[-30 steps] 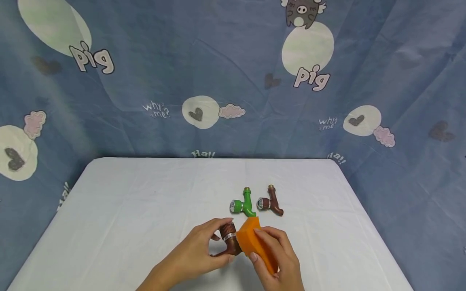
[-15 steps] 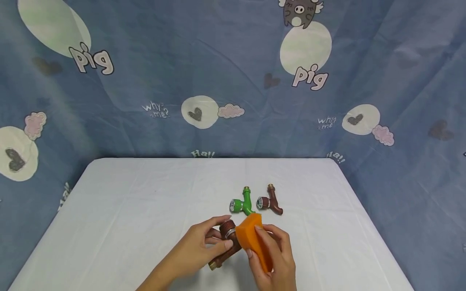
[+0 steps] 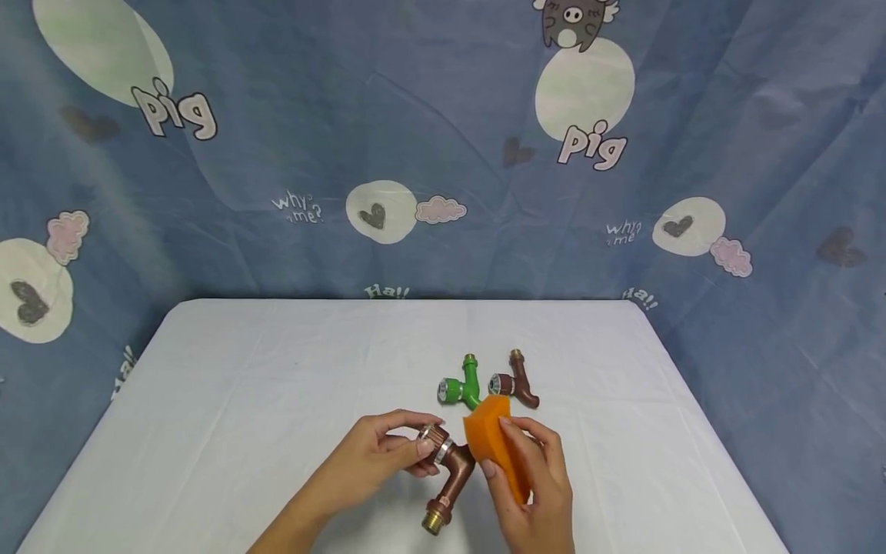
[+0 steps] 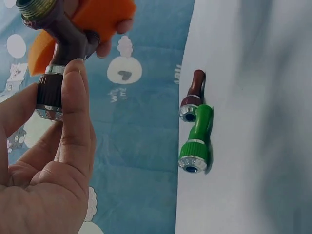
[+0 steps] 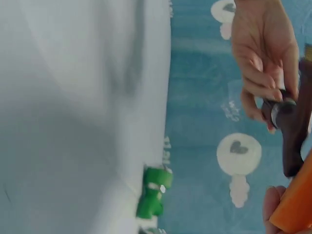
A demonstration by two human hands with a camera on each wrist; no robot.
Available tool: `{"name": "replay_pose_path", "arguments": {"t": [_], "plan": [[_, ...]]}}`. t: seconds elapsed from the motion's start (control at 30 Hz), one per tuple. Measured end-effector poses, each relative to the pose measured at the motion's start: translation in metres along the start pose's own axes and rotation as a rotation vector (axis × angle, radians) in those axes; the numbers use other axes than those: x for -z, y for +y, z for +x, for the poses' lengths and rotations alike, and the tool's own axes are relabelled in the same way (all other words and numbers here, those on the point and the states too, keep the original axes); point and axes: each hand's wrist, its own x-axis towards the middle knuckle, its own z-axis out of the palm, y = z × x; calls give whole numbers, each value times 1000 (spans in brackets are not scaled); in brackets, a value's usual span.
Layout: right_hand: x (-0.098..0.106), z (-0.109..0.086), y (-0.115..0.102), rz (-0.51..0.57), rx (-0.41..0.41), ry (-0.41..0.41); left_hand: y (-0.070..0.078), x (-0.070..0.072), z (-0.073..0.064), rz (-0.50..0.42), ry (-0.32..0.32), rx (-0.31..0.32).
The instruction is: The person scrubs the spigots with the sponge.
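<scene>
In the head view my left hand (image 3: 360, 465) pinches a brown faucet (image 3: 457, 471) by its ribbed knob, thumb on the near side. Its threaded brass end points down toward me, and the body is held above the table. My right hand (image 3: 538, 492) grips an orange sponge (image 3: 490, 440), which meets the spout side of the faucet and hides the spout tip. From the left wrist, the faucet (image 4: 68, 41) hangs from the fingertips with the sponge (image 4: 102, 14) behind it. The right wrist view shows the spout close to the sponge (image 5: 295, 204).
A green faucet (image 3: 471, 382) and a second brown faucet (image 3: 521, 386) lie side by side on the white table (image 3: 291, 369), just beyond the hands. A blue printed cloth (image 3: 429, 138) hangs behind the table.
The faucet has turned in my left hand, its brass end swinging out from under the palm toward me. Left fingers have shifted onto the knob; the sponge has moved slightly right and away.
</scene>
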Motion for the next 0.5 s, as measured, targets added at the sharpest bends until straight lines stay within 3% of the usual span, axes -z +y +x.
{"name": "replay_pose_path", "arguments": {"t": [0.17, 0.3, 0.37, 0.5], "plan": [[14, 2, -4, 1, 138, -117, 2, 2, 1, -26, 6, 1], [22, 1, -9, -103, 309, -265, 4, 3, 1, -44, -6, -19], [23, 2, -10, -159, 361, -296, 4, 3, 2, -43, -8, -24], [26, 6, -10, -235, 306, -326, 4, 2, 2, -29, -5, -18]]}}
